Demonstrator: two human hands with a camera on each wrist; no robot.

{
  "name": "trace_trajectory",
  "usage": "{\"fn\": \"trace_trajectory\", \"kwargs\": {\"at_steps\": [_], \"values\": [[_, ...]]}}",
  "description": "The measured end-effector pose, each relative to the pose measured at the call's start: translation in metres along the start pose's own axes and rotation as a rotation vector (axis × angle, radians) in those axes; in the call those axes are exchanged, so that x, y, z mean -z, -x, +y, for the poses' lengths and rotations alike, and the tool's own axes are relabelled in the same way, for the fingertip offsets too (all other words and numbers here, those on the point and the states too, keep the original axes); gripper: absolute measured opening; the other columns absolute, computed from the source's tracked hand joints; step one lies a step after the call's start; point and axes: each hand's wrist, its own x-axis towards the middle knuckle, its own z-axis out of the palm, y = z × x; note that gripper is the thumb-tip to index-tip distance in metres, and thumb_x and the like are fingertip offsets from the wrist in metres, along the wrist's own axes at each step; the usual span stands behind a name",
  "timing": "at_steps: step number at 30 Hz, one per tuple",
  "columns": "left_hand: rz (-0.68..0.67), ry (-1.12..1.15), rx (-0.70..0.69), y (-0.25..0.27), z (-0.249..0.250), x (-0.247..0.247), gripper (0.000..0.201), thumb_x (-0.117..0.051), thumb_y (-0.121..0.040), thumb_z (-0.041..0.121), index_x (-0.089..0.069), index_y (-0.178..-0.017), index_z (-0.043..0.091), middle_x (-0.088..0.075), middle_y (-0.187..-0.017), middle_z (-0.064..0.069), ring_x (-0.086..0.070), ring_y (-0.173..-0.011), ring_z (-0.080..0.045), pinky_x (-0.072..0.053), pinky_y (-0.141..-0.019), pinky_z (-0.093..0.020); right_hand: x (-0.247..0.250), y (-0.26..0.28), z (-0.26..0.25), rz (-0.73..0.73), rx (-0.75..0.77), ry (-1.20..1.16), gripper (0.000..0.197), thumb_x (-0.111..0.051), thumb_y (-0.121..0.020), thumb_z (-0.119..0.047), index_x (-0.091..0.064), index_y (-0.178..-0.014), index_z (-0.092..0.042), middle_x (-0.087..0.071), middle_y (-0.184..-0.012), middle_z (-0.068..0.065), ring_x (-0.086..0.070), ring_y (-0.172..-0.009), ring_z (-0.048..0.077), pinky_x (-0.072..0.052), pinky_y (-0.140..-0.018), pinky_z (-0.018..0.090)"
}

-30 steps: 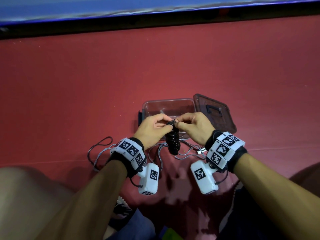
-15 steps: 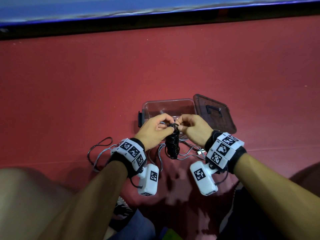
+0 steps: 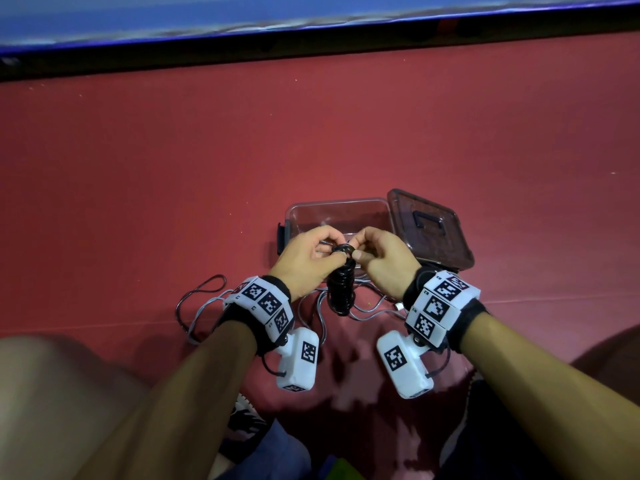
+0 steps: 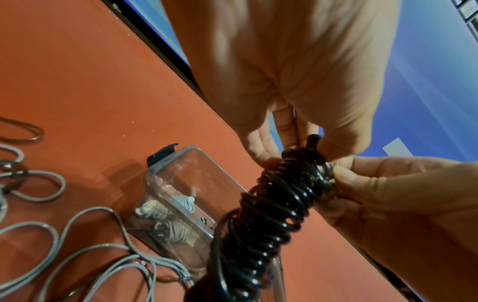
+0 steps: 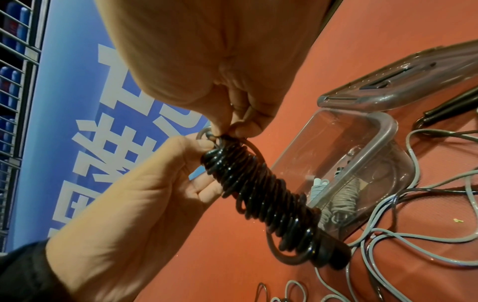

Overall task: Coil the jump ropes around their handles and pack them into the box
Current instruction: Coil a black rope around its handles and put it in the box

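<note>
Head view shows both hands meeting over the near edge of the clear box (image 3: 337,211), which sits on the red floor (image 3: 311,133). The left hand (image 3: 306,263) and the right hand (image 3: 384,259) each pinch the top end of the black jump rope (image 3: 341,291), whose glossy cord is wound in tight turns round its handles; the bundle hangs upright between the wrists, clear of the floor. In the wrist views the fingertips of both hands close on the topmost coil. Inside the box lie white coiled ropes (image 4: 165,210). Its dark lid (image 3: 429,230) lies open, leaning at the box's right side. Loose grey rope (image 3: 204,306) sprawls on the floor beneath the hands, and a further black handle (image 5: 450,110) lies beside the lid.
</note>
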Motion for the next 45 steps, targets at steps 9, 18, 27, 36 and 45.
{"fn": "trace_trajectory", "kwargs": {"at_steps": [9,18,27,36,45], "values": [[0.033,-0.044,-0.003,0.000,-0.003,-0.003,0.006,-0.067,-0.089,0.006,-0.070,-0.092,0.010,-0.066,-0.075,0.000,-0.056,-0.063,-0.005,-0.044,-0.063,-0.017,0.001,0.002,-0.005,0.053,-0.006,-0.060,0.043,-0.058,-0.085,0.006,-0.033,-0.106,-0.021,-0.061,-0.078,-0.002,-0.057,-0.071,0.018,-0.054,-0.075,0.047],[0.019,-0.025,0.031,0.000,-0.002,-0.001,0.007,-0.068,-0.085,0.012,-0.069,-0.088,0.018,-0.068,-0.079,0.002,-0.059,-0.069,-0.008,-0.046,-0.066,-0.023,0.002,-0.002,0.004,0.092,0.015,-0.049,0.038,-0.064,-0.081,0.001,-0.047,-0.086,-0.033,-0.066,-0.078,-0.008,-0.060,-0.072,0.010,-0.055,-0.079,0.042],[0.104,-0.018,0.055,0.002,-0.005,-0.001,0.008,-0.074,-0.082,0.010,-0.072,-0.087,0.015,-0.075,-0.093,-0.012,-0.064,-0.071,-0.009,-0.053,-0.074,-0.024,0.004,-0.005,0.008,0.124,0.047,0.075,0.034,-0.077,-0.078,-0.005,-0.069,-0.065,-0.036,-0.072,-0.077,-0.005,-0.069,-0.071,0.010,-0.057,-0.078,0.029],[0.163,0.060,0.090,0.000,-0.006,0.001,0.013,-0.074,-0.082,0.003,-0.073,-0.082,0.016,-0.072,-0.067,0.001,-0.066,-0.062,-0.011,-0.052,-0.068,-0.028,0.006,-0.003,-0.005,0.098,0.015,-0.007,0.020,-0.086,-0.073,-0.013,-0.074,-0.073,-0.028,-0.073,-0.070,-0.005,-0.064,-0.063,0.000,-0.055,-0.073,0.018],[0.094,0.162,0.080,0.001,-0.007,0.000,0.029,-0.070,-0.086,-0.004,-0.064,-0.110,0.011,-0.072,-0.091,-0.008,-0.068,-0.077,-0.015,-0.055,-0.076,-0.029,0.007,0.002,-0.011,0.093,0.064,0.168,0.019,-0.085,-0.076,-0.016,-0.070,-0.075,-0.028,-0.066,-0.065,-0.014,-0.060,-0.061,-0.010,-0.043,-0.065,0.002]]}}
